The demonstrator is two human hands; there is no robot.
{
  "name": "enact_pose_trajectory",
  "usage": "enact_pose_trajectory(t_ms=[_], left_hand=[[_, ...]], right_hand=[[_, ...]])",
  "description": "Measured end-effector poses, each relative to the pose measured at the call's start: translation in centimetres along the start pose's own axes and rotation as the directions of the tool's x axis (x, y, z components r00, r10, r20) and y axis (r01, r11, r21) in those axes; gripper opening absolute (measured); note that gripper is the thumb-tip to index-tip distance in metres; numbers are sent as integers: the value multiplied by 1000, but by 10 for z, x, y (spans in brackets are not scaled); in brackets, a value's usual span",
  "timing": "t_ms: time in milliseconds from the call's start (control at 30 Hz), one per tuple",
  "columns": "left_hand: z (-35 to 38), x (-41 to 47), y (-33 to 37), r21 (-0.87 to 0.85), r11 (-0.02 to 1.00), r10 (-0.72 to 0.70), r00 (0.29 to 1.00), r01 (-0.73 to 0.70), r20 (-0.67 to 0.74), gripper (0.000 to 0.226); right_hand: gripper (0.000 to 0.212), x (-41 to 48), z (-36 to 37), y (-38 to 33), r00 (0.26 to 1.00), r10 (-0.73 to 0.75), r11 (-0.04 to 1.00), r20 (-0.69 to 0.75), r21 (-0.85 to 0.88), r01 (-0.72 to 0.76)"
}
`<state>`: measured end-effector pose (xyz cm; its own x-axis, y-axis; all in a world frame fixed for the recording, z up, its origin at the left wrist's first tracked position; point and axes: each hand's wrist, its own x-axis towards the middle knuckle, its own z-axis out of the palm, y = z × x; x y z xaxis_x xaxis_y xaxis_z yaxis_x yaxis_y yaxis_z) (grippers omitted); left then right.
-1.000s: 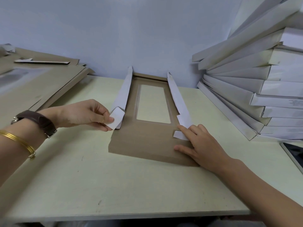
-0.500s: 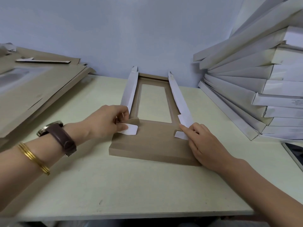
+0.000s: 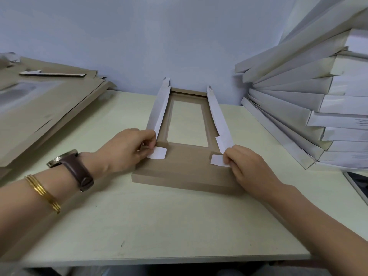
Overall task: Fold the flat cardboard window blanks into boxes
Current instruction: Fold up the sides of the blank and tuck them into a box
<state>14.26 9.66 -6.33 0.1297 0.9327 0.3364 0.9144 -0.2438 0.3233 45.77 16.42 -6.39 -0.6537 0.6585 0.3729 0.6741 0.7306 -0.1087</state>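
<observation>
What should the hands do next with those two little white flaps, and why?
Probably tuck each tab down into the small notch that seems to sit beside it. The left hand pinches the left white tab and the right hand pinches the right white tab, both bent inward over the brown end panel, and the long side walls already stand up. That should lock the corners.

Brown cardboard blank [image 3: 187,166] with white flaps [image 3: 159,153] on a pale cream desk [image 3: 159,226]; white boxes [image 3: 318,108]; brown watch strap [image 3: 77,170].

Brown window blank [image 3: 185,168] lies flat on the table; both white-faced side walls raised, near tabs seemingly folded inward.
</observation>
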Motion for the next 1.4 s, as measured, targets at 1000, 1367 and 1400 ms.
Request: enact_pose_trajectory(t_ms=[1000, 1367, 1400], left_hand=[[-4, -14, -2, -120, 993, 4, 996, 7, 88, 14], [3, -10, 1, -238, 956, -181, 984, 174, -7, 19], [4, -11, 2, -255, 950, -189, 982, 180, -8, 16]], right_hand=[[14, -6, 1, 15, 999, -4, 984, 36, 176, -2], [15, 6, -3, 25, 956, 294, 844, 17, 465, -268], [15, 7, -2, 25, 954, 300, 841, 4, 472, -267]])
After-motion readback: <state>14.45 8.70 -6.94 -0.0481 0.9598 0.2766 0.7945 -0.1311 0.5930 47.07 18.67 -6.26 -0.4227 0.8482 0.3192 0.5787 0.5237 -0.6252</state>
